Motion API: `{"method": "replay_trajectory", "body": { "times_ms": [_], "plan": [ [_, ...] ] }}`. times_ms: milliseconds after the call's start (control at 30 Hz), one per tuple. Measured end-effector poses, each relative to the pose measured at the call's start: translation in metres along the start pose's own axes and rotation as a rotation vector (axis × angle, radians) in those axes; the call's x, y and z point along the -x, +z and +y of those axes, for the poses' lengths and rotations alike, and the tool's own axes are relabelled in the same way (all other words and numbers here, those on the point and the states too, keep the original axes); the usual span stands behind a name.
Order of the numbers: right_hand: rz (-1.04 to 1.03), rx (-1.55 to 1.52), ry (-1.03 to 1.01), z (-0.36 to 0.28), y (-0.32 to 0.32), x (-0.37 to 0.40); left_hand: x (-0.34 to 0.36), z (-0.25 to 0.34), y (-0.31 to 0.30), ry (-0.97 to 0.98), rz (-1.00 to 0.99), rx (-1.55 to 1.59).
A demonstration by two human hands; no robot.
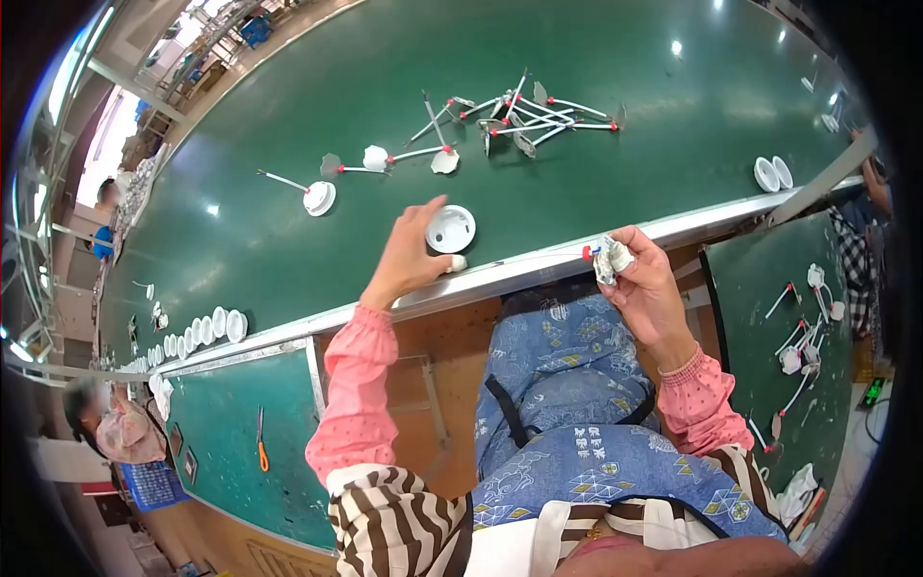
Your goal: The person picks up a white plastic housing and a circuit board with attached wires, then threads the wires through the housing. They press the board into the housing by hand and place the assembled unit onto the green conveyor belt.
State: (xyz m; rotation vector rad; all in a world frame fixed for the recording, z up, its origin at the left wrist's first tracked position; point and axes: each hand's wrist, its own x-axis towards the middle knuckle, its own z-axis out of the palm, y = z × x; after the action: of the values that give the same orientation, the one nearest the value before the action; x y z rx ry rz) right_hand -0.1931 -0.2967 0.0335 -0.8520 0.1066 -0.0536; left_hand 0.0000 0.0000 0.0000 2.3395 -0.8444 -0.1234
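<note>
At the frame's centre the left hand point(413, 255) lies across the metal edge rail point(538, 264). Its fingers are spread and loose, with the tips touching the white round cap point(450, 229) but not gripping it, seemingly to steady it. To the right, the right hand point(649, 288) is pinched tight on a crumpled silvery part point(608, 260) with a red collar, kept off the green belt point(385, 58), probably for handling. A pile of white rods point(529, 115) lies well beyond, upper centre. Nothing blocks the cap.
</note>
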Motion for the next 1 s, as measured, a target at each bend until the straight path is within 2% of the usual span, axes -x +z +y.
{"method": "replay_trajectory", "body": {
  "times_ms": [33,200,533,667,767,900,1000],
  "plan": [
    [0.026,0.02,-0.029,-0.001,0.009,-0.003,-0.007,0.003,0.006,0.089,0.055,-0.074],
    [0.027,0.181,-0.091,-0.001,0.033,-0.007,0.013,0.044,0.013,0.059,0.148,0.122],
    [-0.062,0.507,-0.139,0.003,0.042,0.002,0.044,0.092,0.016,0.137,0.239,0.0],
    [-0.054,0.56,-0.285,0.015,0.051,0.006,0.05,0.105,0.015,0.191,0.227,-0.031],
    [-0.032,1.07,-0.474,0.016,0.059,0.011,0.058,0.12,0.017,0.187,0.209,-0.024],
    [0.009,1.192,-0.656,0.023,0.066,0.014,0.072,0.137,0.019,0.138,0.202,-0.082],
    [-0.028,1.182,-0.656,0.024,0.07,0.02,0.078,0.148,0.021,0.185,0.222,-0.101]
  ]
}}
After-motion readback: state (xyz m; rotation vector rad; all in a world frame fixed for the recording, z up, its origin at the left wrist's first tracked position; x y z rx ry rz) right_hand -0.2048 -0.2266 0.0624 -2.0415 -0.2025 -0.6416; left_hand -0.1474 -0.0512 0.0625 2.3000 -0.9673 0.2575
